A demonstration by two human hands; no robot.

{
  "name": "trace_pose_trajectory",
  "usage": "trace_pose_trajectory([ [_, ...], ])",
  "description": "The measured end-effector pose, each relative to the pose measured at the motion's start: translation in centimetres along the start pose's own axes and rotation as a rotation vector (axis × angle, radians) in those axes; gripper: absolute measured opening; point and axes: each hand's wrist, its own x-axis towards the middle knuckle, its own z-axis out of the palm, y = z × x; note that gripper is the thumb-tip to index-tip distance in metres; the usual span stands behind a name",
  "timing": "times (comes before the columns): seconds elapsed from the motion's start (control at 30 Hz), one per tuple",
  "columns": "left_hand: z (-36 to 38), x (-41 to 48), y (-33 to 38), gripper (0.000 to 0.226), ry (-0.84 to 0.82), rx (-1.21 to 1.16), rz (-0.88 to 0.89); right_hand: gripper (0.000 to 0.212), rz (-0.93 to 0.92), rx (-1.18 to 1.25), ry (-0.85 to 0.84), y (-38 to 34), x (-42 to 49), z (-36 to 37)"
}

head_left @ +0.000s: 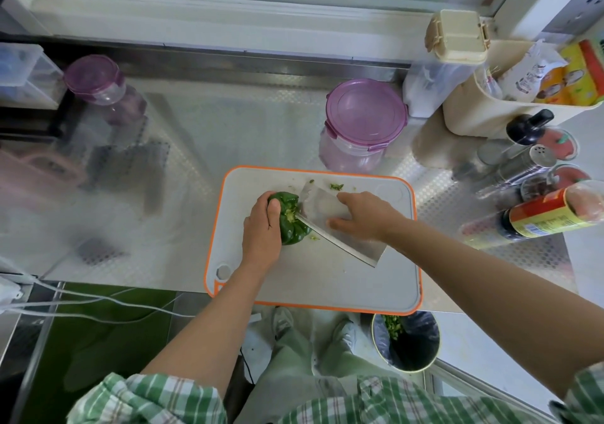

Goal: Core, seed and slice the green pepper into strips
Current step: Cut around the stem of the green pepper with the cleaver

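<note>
The left hand (261, 230) grips the pepper (289, 224), fingers curled over its far side and thumb on top, holding it on its side with the cut stem end turned to the right. The pale core shows there. The right hand (366, 217) holds the cleaver (358, 248), thumb and one finger laid along the flat of the blade. The handle is hidden under the hand. The blade leans, and the far end of its edge touches the pepper's core.

The pepper lies on the board (327, 283), in its left half and nearer the far edge than the near one. Green scraps (336, 187) sit by the board's far edge, with a few crumbs beside the pepper. The board rests at the near edge of the metal counter (228, 129), its near right corner overhanging.

A jar (364, 113) with a purple lid stands just beyond the board's far right corner. Bottles (539, 217) and shakers crowd the counter's right edge. Below the board's near right corner, a bin (421, 345) on the floor holds green trimmings.
</note>
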Motion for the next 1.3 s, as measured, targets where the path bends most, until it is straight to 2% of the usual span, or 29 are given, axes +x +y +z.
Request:
trace_pose_trajectory([
  [0.23,0.3,-0.1,0.1,0.058,0.011,0.004,0.001,0.034,0.031,0.238,-0.043,0.8,0.1,1.4],
  [0.4,-0.2,0.6,-0.6,0.060,-0.044,-0.007,-0.001,0.038,-0.027,0.233,-0.085,1.1,0.5,0.4],
  [0.53,0.1,0.2,-0.3,0.068,0.004,-0.028,0.011,0.033,-0.012,0.258,-0.090,1.1,0.5,0.7],
  [0.7,0.8,-0.1,0.1,0.057,0.046,-0.008,0.018,0.040,0.030,0.353,-0.055,1.0,-0.2,1.8],
  [0.87,-0.1,1.3,-0.5,0.065,-0.058,-0.004,-0.001,0.033,-0.036,0.218,-0.010,1.2,-0.1,1.7],
  [1.03,-0.3,2.3,-0.1,0.060,-0.170,-0.014,-0.009,0.041,-0.130,-0.014,0.064,0.9,-0.5,1.6],
  [1.2,-0.6,2.2,-0.4,0.048,-0.184,-0.084,-0.028,0.050,-0.056,0.129,0.070,1.6,-0.4,2.8],
  [1.3,-0.6,2.3,-0.3,0.050,-0.183,-0.076,-0.041,0.042,-0.006,0.210,0.095,2.6,-0.4,2.1],
])
